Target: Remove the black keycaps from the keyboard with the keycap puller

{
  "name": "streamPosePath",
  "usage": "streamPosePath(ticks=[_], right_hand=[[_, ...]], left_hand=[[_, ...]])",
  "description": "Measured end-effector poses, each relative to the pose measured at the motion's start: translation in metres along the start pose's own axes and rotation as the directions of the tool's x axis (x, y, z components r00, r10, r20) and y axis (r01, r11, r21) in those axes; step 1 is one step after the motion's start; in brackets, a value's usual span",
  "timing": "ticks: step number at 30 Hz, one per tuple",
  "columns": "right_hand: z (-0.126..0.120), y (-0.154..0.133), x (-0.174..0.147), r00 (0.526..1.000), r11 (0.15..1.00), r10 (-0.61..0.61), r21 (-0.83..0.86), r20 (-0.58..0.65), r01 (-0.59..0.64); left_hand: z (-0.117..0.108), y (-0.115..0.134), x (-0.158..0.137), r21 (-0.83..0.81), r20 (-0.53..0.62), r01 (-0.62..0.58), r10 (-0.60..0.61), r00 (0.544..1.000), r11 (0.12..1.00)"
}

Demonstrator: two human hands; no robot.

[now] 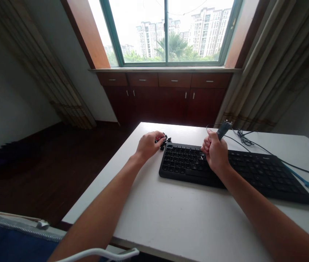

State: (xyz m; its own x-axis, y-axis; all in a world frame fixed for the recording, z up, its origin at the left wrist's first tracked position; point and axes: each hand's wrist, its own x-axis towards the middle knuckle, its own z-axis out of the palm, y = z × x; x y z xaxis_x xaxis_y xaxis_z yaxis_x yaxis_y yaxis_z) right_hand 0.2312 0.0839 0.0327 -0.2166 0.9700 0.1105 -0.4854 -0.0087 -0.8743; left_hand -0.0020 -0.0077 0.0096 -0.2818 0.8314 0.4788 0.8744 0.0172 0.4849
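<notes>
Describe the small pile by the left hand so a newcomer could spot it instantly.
On the white table, find the long black keyboard. Just off its far left corner, partly covered by the left hand, lies the small pile of dark pieces: loose and jumbled, unlike the keyboard's tidy rows.

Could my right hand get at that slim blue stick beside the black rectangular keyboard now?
Probably not straight away: your right hand is closed around a dark narrow tool. Otherwise, only the keyboard seems to lie between it and the blue stick.

On white table (pixel 154 211): keyboard (pixel 243 165); black bits (pixel 162 148); cable (pixel 243 137)
</notes>
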Motion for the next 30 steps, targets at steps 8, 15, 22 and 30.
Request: streamPosePath(ticks=[8, 15, 22, 30], right_hand=[[-0.018, -0.017, 0.005, 0.986, 0.995, -0.098, 0.005, 0.134, 0.099], [-0.046, -0.02, -0.001, 0.994, 0.996, -0.085, 0.025, 0.063, 0.084], [-0.042, -0.021, -0.01, 0.991, 0.994, 0.005, 0.106, 0.133, -0.019], [-0.034, -0.024, -0.023, 0.978, 0.992, 0.045, 0.104, 0.205, -0.067]], left_hand=[[0.007, 0.009, -0.001, 0.084, -0.044, -0.063, 0.066, 0.997, 0.994], [0.019, 0.058, -0.016, 0.018, 0.058, -0.297, 0.295, 0.954, 0.955], [0.032, 0.093, -0.036, -0.071, 0.198, -0.395, 0.401, 0.894, 0.916], [0.032, 0.096, -0.035, -0.073, 0.227, -0.366, 0.373, 0.9, 0.928]])
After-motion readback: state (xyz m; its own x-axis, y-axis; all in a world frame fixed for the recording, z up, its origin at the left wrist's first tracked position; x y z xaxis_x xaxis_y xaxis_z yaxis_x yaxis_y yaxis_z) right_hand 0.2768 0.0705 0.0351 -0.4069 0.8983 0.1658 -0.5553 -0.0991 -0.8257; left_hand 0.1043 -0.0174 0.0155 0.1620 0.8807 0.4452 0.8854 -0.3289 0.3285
